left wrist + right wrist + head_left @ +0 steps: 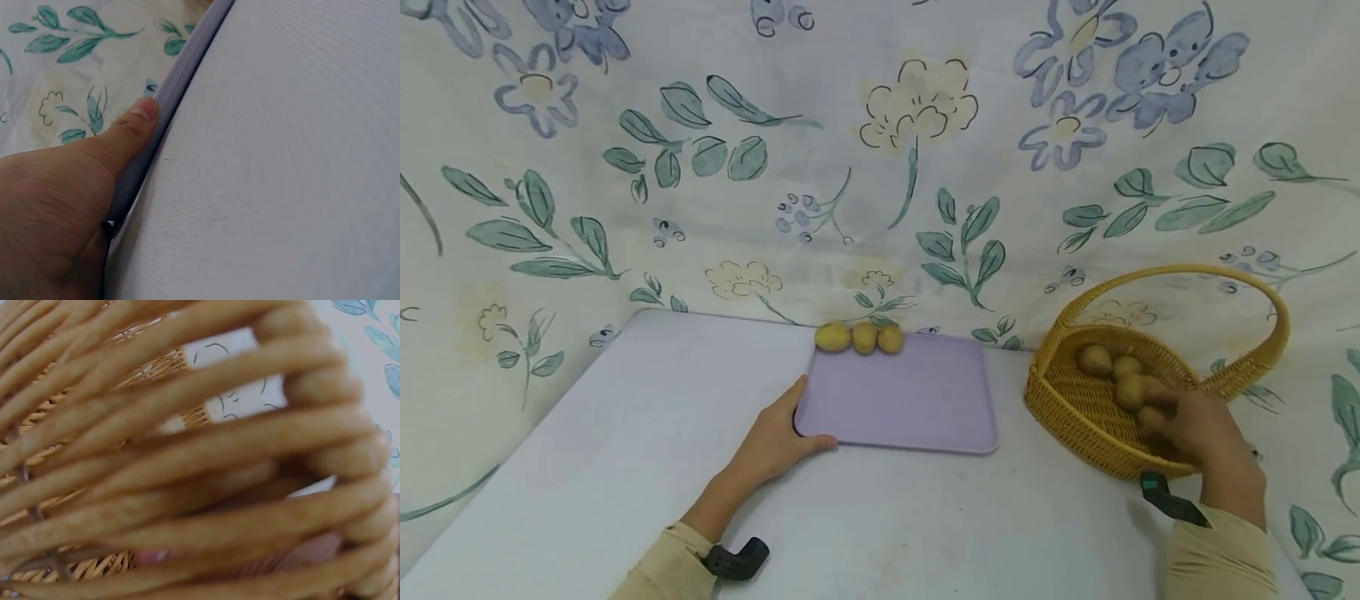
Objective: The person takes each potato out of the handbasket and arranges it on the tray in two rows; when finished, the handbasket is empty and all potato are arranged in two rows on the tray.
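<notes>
A shallow lilac tray (895,392) lies on the white table, with three potatoes (864,337) in a row along its far left edge. My left hand (778,437) holds the tray's near left corner, thumb along the front edge and fingers on the left side. In the left wrist view, the thumb (134,128) presses on the tray's rim (178,78). My right hand (1198,425) reaches inside a wicker basket (1075,417), its fingers around a potato (1150,419). Several more potatoes (1094,360) lie in that basket. Wicker strands (237,437) hide most of this hand in the right wrist view.
The basket's tall arched handle (1180,269) rises over the right hand's side. Floral cloth (850,167) hangs behind the white table (685,392) and along its sides. A dark device is strapped on each wrist.
</notes>
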{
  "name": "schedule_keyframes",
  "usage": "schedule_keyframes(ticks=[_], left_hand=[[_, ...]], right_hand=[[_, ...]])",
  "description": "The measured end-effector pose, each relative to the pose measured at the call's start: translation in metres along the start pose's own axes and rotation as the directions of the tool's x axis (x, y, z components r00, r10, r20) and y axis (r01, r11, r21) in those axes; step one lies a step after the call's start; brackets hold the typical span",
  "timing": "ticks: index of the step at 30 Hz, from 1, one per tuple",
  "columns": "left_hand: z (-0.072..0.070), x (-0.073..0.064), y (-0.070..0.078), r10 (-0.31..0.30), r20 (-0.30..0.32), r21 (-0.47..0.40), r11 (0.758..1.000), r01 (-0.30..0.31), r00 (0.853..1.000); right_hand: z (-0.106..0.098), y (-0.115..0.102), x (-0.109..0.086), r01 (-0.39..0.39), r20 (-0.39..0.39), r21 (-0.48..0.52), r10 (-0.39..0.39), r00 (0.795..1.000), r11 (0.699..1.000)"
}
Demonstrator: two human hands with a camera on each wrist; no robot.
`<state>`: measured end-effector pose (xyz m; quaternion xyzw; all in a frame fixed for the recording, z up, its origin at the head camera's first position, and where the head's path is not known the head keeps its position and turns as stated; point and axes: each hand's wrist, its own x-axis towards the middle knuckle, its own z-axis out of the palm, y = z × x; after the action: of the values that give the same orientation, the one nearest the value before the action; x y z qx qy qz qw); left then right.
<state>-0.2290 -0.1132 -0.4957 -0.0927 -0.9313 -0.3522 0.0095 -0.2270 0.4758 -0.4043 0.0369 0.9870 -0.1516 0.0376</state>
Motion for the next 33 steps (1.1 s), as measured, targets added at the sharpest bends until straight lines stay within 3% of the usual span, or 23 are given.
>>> schedule_keyframes(ticks=[10, 18, 27, 33], left_hand=[[0.000, 0.003, 0.004, 0.020, -0.001, -0.011, 1.000, -0.020, 1.000], [0.001, 0.002, 0.004, 0.012, -0.001, -0.013, 1.000, -0.012, 1.000], [0.002, 0.000, 0.003, -0.004, 0.010, -0.026, 1.000, 0.004, 1.000], [0.001, -0.004, 0.002, -0.003, -0.006, -0.024, 1.000, 0.003, 1.000]], right_hand=[[-0.005, 0.002, -0.003, 0.022, -0.008, -0.036, -0.023, 1.000, 0.999], [-0.002, 0.005, 0.000, 0.003, -0.003, -0.010, -0.003, 1.000, 1.000], [-0.002, 0.003, -0.002, 0.063, -0.030, -0.047, -0.064, 0.997, 0.997], [-0.013, -0.001, -0.010, 0.065, -0.019, -0.077, -0.066, 0.998, 0.995]])
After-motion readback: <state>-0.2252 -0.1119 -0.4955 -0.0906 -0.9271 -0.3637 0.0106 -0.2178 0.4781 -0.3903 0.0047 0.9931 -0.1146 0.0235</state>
